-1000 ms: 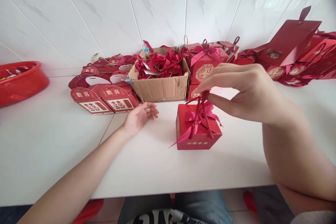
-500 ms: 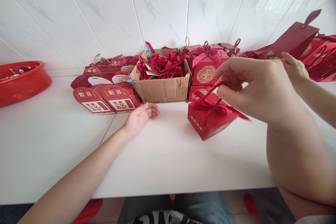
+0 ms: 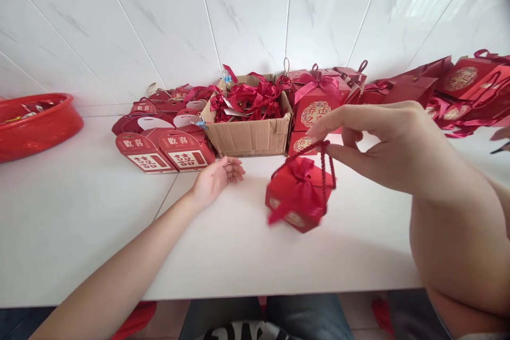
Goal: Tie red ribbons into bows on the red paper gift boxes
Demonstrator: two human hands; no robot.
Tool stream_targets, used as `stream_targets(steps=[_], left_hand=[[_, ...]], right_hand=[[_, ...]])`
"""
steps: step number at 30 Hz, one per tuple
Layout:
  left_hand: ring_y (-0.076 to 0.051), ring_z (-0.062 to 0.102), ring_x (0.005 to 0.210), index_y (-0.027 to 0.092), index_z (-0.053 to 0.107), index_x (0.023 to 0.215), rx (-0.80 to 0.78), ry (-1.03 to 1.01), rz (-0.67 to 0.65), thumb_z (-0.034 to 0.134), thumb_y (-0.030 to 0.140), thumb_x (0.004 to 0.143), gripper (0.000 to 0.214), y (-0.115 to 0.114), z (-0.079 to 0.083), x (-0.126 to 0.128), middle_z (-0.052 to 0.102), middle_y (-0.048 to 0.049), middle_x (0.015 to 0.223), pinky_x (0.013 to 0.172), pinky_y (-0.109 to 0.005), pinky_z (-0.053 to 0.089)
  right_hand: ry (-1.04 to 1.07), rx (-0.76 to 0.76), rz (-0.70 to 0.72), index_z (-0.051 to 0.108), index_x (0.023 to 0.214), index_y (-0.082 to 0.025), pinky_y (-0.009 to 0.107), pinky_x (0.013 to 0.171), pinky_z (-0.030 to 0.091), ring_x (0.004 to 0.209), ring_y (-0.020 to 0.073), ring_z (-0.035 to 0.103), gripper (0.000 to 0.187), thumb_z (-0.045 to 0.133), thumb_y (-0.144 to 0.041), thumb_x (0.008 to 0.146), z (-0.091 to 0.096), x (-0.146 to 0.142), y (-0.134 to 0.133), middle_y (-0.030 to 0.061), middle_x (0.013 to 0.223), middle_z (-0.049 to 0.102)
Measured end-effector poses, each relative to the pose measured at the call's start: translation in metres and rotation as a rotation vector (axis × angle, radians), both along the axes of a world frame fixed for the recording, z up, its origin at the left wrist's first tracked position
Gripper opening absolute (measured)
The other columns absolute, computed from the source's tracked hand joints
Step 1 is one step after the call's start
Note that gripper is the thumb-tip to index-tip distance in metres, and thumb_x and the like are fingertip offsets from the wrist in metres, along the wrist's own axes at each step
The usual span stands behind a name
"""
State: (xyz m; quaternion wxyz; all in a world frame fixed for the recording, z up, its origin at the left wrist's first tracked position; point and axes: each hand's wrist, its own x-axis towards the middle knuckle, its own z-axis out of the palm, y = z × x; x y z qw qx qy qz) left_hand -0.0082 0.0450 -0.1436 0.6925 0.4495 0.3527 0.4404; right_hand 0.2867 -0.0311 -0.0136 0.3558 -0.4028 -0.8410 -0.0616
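Note:
By its dark red twisted cord handle [image 3: 323,170], my right hand [image 3: 366,149] pinches a red gift box [image 3: 298,196] between thumb and fingertips. The box has a pink-red satin bow and gold print and is slightly blurred. Whether its base touches the white table cannot be told. My left hand [image 3: 217,180] lies on the table, palm partly up, fingers loosely curled and apart, with nothing in it. It is beside red gift boxes with white labels [image 3: 165,151] and in front of a cardboard carton [image 3: 247,135] of red ribbons.
Stacked red boxes with bows [image 3: 319,98] stand right of the carton. More red boxes and bags [image 3: 458,85] lie at the far right, near another person's hand [image 3: 505,135] with a thin dark item. A red plastic basin [image 3: 40,127] sits at the left. Behind is a tiled wall.
The gift box in my right hand has moved left and turned, so its bow and gold print face me. The other person's hand has withdrawn right. My left hand stays put.

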Motion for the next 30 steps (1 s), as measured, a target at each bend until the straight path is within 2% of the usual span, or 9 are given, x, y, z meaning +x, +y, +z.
stream_targets(steps=[5, 9, 13, 18, 25, 30], left_hand=[[-0.021, 0.059, 0.072, 0.012, 0.064, 0.087, 0.003, 0.002, -0.007, 0.057, 0.042, 0.08, 0.032, 0.0, 0.001, 0.0, 0.068, -0.01, 0.079, 0.068, -0.031, 0.042], [-0.021, 0.059, 0.072, 0.012, 0.065, 0.087, 0.009, 0.01, -0.013, 0.058, 0.044, 0.079, 0.033, 0.001, 0.0, 0.0, 0.068, -0.01, 0.079, 0.068, -0.031, 0.041], [-0.021, 0.059, 0.073, 0.012, 0.065, 0.088, 0.021, 0.01, -0.013, 0.058, 0.045, 0.079, 0.035, 0.001, -0.002, -0.002, 0.068, -0.0103, 0.08, 0.069, -0.032, 0.041], [-0.021, 0.059, 0.074, 0.012, 0.065, 0.088, 0.035, 0.006, -0.009, 0.055, 0.044, 0.081, 0.034, 0.003, -0.005, -0.003, 0.068, -0.0102, 0.079, 0.07, -0.033, 0.041], [-0.021, 0.059, 0.074, 0.012, 0.064, 0.088, 0.042, 0.007, -0.015, 0.053, 0.042, 0.083, 0.033, 0.002, -0.005, -0.003, 0.067, -0.0103, 0.079, 0.069, -0.033, 0.041], [-0.021, 0.059, 0.074, 0.012, 0.064, 0.088, 0.052, 0.014, -0.01, 0.052, 0.041, 0.084, 0.032, 0.001, -0.004, -0.004, 0.067, -0.0105, 0.08, 0.068, -0.033, 0.041]], right_hand=[[-0.054, -0.021, 0.014, 0.067, 0.093, -0.029, 0.023, 0.055, 0.044, 0.059, 0.0121, 0.06, 0.028, 0.055, -0.009, 0.077, -0.001, 0.0, 0.003, -0.005, 0.083, 0.07], [-0.081, -0.013, 0.025, 0.065, 0.093, -0.027, 0.027, 0.062, 0.045, 0.061, 0.0137, 0.059, 0.026, 0.056, -0.011, 0.074, 0.0, -0.001, 0.003, -0.0028, 0.081, 0.068], [-0.06, 0.018, -0.058, 0.062, 0.085, -0.024, 0.029, 0.058, 0.042, 0.053, 0.0133, 0.051, 0.019, 0.055, -0.013, 0.072, 0.001, -0.001, 0.005, -0.002, 0.066, 0.059], [0.01, -0.036, -0.207, 0.061, 0.077, -0.022, 0.026, 0.046, 0.034, 0.043, 0.0101, 0.04, 0.013, 0.056, -0.014, 0.069, 0.002, -0.002, 0.005, -0.0029, 0.057, 0.053], [0.12, -0.12, -0.34, 0.06, 0.073, -0.02, 0.026, 0.05, 0.036, 0.047, 0.0106, 0.044, 0.012, 0.056, -0.011, 0.068, 0.008, -0.007, -0.001, -0.0018, 0.056, 0.053], [0.147, -0.14, -0.362, 0.061, 0.076, -0.021, 0.026, 0.05, 0.037, 0.049, 0.0107, 0.045, 0.01, 0.06, -0.013, 0.07, 0.01, -0.006, -0.003, -0.0016, 0.059, 0.055]])
